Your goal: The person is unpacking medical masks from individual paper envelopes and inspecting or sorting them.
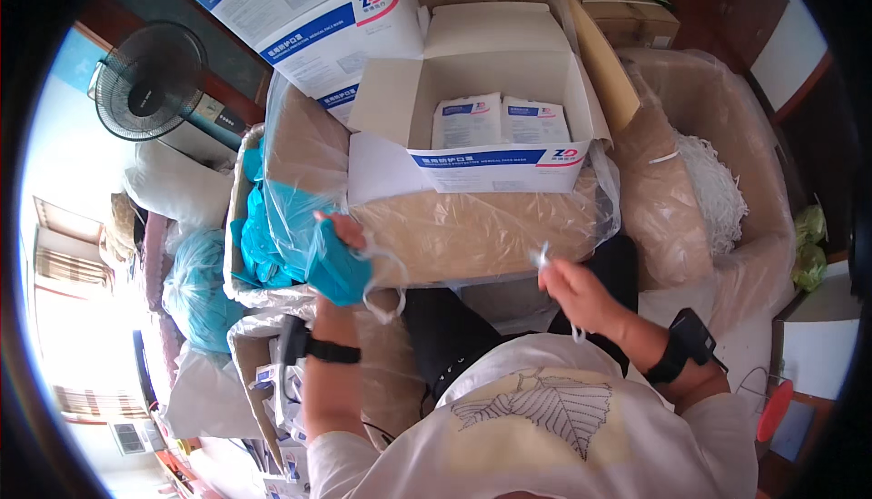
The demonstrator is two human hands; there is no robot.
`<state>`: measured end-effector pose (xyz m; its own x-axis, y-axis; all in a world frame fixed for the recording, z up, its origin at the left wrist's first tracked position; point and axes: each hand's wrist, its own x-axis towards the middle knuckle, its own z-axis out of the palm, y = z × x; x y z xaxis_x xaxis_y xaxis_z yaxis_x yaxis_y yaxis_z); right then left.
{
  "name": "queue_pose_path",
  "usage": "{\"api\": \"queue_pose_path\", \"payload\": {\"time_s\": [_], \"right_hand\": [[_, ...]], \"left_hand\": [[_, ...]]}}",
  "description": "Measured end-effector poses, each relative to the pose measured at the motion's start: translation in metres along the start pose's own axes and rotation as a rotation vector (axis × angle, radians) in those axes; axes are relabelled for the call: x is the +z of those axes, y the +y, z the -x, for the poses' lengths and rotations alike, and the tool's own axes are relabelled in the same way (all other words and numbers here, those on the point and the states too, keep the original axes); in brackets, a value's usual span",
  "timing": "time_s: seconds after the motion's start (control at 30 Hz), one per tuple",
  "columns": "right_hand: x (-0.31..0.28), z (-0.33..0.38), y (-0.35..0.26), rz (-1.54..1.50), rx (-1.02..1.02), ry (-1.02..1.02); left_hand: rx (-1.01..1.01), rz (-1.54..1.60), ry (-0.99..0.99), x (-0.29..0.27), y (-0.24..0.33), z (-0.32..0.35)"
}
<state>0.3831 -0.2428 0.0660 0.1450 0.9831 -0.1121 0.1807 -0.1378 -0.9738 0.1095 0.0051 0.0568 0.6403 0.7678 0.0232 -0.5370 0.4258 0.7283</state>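
Observation:
My left hand (341, 229) is closed on a blue face mask (340, 267), with white ear loops (388, 283) hanging from its right side. Further right, my right hand (581, 294) pinches a thin white elastic strap (542, 256); one end shows above the fingers, and another bit hangs below the palm. Beyond both hands stands an open white box (500, 172) with a blue stripe. Two white packs (468, 121) show inside it. The box rests on a large carton lined with clear plastic (472, 236).
At the left, a lined container (234, 292) holds a heap of blue masks (268, 236). A carton on the right (763, 181) has white straps (713, 195) in it. Striped white cartons (318, 31) are stacked at the back left, near a fan (150, 81).

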Motion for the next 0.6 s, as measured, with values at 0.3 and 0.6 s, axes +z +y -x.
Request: {"api": "queue_pose_path", "payload": {"time_s": [0.3, 0.6], "right_hand": [[0.032, -0.077, -0.089, 0.299, -0.441, -0.025], [0.063, -0.079, -0.051, 0.37, -0.466, -0.259]], "left_hand": [[-0.083, 0.442, 0.044, 0.123, -0.06, 0.021], [0.013, 0.316, -0.06, 0.118, -0.07, 0.035]]}}
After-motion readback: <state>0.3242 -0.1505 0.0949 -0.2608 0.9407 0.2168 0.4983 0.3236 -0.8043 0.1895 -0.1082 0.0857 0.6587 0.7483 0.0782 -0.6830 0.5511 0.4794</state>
